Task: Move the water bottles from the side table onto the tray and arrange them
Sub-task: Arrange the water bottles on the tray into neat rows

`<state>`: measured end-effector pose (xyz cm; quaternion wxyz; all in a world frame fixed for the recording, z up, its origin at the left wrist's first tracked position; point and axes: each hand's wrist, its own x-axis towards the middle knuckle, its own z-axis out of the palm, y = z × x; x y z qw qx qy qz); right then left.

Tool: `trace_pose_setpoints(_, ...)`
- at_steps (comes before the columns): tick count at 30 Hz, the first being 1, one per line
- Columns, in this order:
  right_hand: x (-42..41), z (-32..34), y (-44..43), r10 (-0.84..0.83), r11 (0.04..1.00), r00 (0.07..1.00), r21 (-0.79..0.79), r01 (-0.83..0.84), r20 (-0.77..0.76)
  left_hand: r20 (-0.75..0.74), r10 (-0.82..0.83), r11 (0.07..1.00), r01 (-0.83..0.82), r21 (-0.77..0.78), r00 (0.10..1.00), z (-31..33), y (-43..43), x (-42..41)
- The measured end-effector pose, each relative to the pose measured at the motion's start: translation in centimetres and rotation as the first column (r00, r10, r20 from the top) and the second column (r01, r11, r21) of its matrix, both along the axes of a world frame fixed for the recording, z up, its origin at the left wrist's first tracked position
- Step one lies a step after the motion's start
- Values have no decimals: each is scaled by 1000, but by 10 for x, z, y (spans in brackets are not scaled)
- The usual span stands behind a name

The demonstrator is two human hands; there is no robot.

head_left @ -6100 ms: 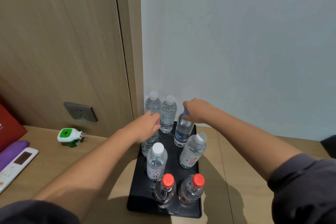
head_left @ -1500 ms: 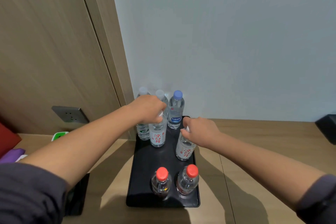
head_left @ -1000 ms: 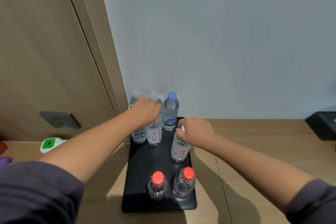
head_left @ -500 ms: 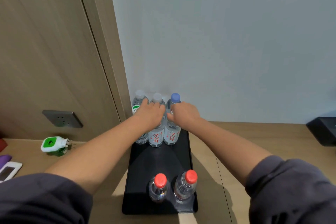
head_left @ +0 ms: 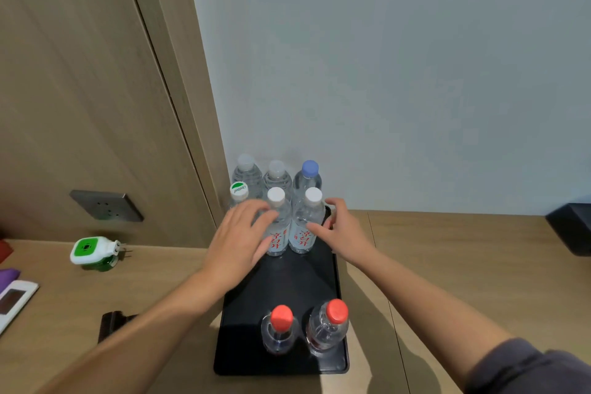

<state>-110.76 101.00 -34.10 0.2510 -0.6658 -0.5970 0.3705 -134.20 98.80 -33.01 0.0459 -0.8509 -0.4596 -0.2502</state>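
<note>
Wood panelling fills the left of the scene and a pale grey wall the right, above a wooden tabletop (head_left: pixel 447 265). At the far left edge lie a purple object (head_left: pixel 8 274) and a white handset with a dark screen (head_left: pixel 14 299). Right of them a green-and-white plug-in device (head_left: pixel 92 249) lies on its side below a grey wall socket (head_left: pixel 107 206), with a small black object (head_left: pixel 112 325) nearer (too dark to name).

The left hand (head_left: pixel 238 240) reaches over the black tray (head_left: pixel 281 285), fingers spread and almost straight, laid against the left red-lettered bottle (head_left: pixel 279 235) and gripping nothing. Just behind its fingertips stands a green-capped bottle (head_left: pixel 239 191).

Along the wall stand the left clear-capped bottle (head_left: pixel 246 169), the middle clear-capped bottle (head_left: pixel 277 173) and a blue-capped bottle (head_left: pixel 309 174). The right red-lettered bottle (head_left: pixel 300 221) stands touching its twin at the tray's far end.

The right hand (head_left: pixel 343 230) is just right of it, fingers loosely curved and apart, thumb tip at the bottle's side, clasping nothing.

At the tray's near end the left red-capped bottle (head_left: pixel 280 329) and the right red-capped bottle (head_left: pixel 327 323) stand side by side, well apart from both hands. A dark box (head_left: pixel 572 230) sits at the right edge.
</note>
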Motion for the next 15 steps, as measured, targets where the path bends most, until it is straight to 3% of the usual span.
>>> trace_pose_setpoints(3,1,-23,-3,-5,998,999,-67,2,-32,-76,53,984,-65,-168,996,-28,-17,1)
trace_pose_setpoints(7,-4,-49,-4,23,995,995,-92,-32,-101,-337,52,856,-216,-469,940,-57,-20,10)
trace_pose_setpoints(15,-12,-82,13,43,988,991,-142,-61,-126,-558,109,665,-477,-574,823,-88,-7,31)
